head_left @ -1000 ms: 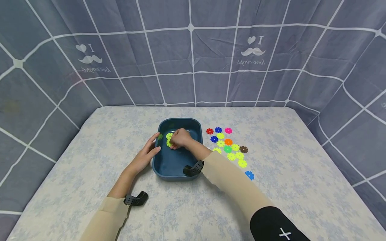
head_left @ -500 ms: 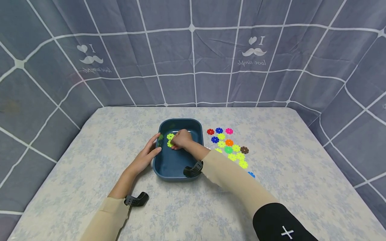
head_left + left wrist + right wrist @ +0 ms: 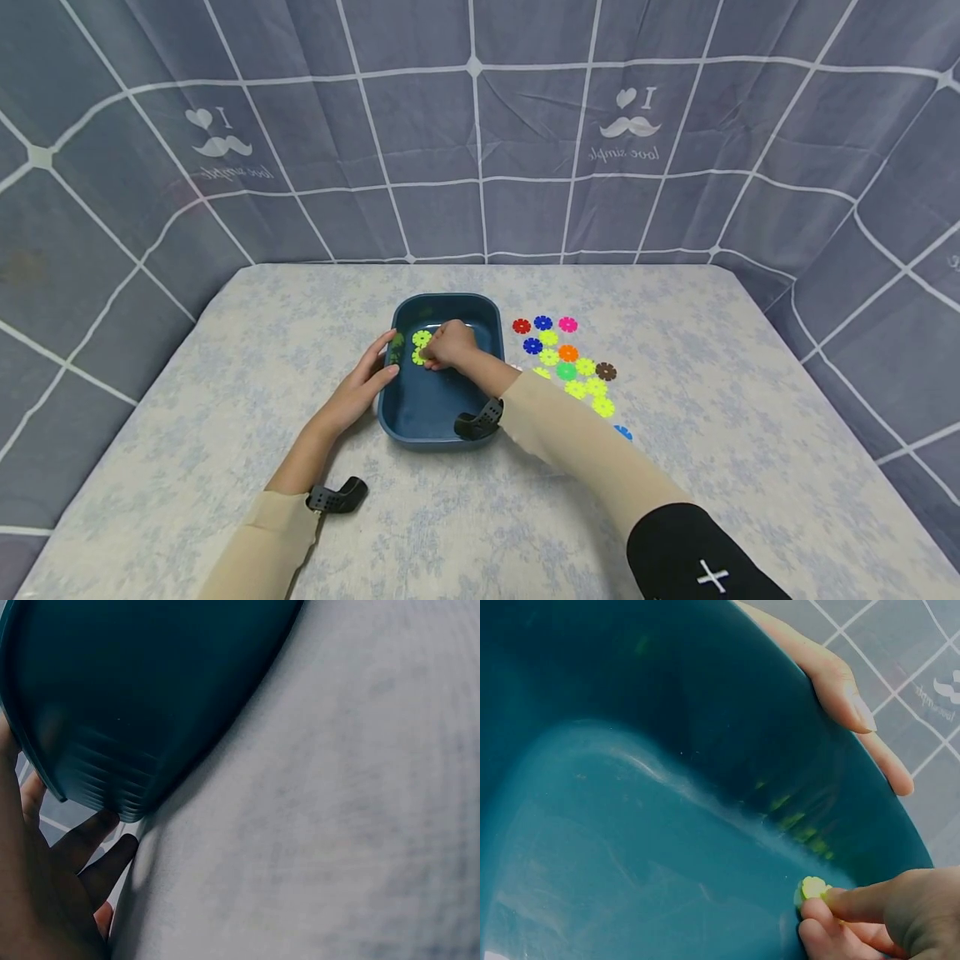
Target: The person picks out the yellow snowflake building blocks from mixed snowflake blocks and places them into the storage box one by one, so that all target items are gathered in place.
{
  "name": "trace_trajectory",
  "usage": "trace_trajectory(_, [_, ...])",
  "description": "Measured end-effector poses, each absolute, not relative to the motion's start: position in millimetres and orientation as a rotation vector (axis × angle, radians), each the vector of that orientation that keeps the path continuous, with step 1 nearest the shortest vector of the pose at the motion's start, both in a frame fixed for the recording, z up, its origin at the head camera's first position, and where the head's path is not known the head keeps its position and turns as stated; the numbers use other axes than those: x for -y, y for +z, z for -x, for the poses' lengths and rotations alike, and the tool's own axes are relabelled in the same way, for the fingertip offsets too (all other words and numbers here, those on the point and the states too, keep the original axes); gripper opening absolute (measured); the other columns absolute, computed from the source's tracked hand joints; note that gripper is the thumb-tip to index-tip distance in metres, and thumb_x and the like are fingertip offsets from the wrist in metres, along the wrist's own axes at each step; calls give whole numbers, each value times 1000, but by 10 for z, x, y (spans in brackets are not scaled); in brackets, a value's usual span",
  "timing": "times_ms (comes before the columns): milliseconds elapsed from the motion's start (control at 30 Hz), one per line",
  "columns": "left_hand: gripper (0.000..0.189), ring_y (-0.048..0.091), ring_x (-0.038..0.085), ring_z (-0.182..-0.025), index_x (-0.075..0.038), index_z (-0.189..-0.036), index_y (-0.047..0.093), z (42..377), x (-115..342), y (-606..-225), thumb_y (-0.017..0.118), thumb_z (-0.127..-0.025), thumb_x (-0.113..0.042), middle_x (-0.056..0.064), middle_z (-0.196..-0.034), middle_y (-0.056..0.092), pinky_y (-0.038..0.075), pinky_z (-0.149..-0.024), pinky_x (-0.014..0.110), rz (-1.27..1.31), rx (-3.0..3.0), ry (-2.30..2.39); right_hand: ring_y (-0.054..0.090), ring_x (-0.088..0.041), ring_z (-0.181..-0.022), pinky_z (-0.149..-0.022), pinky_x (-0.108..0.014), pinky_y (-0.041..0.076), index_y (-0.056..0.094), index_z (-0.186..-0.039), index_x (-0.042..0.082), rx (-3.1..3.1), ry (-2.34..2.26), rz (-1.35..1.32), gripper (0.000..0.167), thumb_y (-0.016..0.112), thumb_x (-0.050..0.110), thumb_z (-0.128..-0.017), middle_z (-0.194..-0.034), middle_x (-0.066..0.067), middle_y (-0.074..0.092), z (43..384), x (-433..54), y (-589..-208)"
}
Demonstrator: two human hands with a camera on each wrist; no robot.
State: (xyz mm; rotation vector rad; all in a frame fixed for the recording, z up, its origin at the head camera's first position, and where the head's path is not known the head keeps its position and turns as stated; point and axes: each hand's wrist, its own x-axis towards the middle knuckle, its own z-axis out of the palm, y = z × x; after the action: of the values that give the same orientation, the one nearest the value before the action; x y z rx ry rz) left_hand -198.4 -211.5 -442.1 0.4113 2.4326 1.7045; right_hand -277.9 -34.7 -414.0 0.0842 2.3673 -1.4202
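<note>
A dark blue-green plastic basin (image 3: 427, 421) stands on the table. My left hand (image 3: 356, 392) rests against its left wall, fingers fairly straight and spread, fingertips at the rim; the left wrist view shows fingers (image 3: 88, 840) along the outside. Inside the basin, my right hand (image 3: 452, 345) pinches a yellow-green notched plastic disc (image 3: 812, 887) between thumb and fingers, close over the floor. Another yellow-green disc (image 3: 422, 337) shows just beyond the fingertips. Part of the basin floor is hidden under the right hand and forearm.
Right of the basin lie loose notched discs: several yellow ones (image 3: 575, 389), dark blue (image 3: 532, 346), red (image 3: 521, 326), pink (image 3: 567, 324), orange (image 3: 567, 353), green (image 3: 566, 372) and brown (image 3: 606, 372). A light blue disc (image 3: 623, 432) is partly covered by the right sleeve. A grey checked curtain (image 3: 525, 125) hangs behind the table.
Both hands and the basin stay nearly in place. The right forearm has shifted slightly, covering more of the light blue disc. The right fingers have moved very little at the yellow-green discs.
</note>
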Motion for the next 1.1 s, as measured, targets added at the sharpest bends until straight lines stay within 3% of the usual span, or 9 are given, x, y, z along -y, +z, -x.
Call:
trace_trajectory(733, [58,16,44,-144,-22,-158,15,1989,2127,-4436,41,-106,-20,22,-159,14,20,-110,64,-411,-2446,1697,60,-9,-46,-49,-22,53,70,-81,-1,-2361,-1435,-110,6,70,2,-86,-63,-10,66,2799,354,-4135])
trace_trajectory(1100, [59,17,44,-143,-26,-158,14,2005,2132,-4442,41,-106,-22,26,-158,15,22,-109,63,-425,-2424,1700,56,-10,-44,-49,-25,53,60,-66,5,-2339,-1534,-8,25,63,5,-91,-57,-7,60,2751,316,-4094])
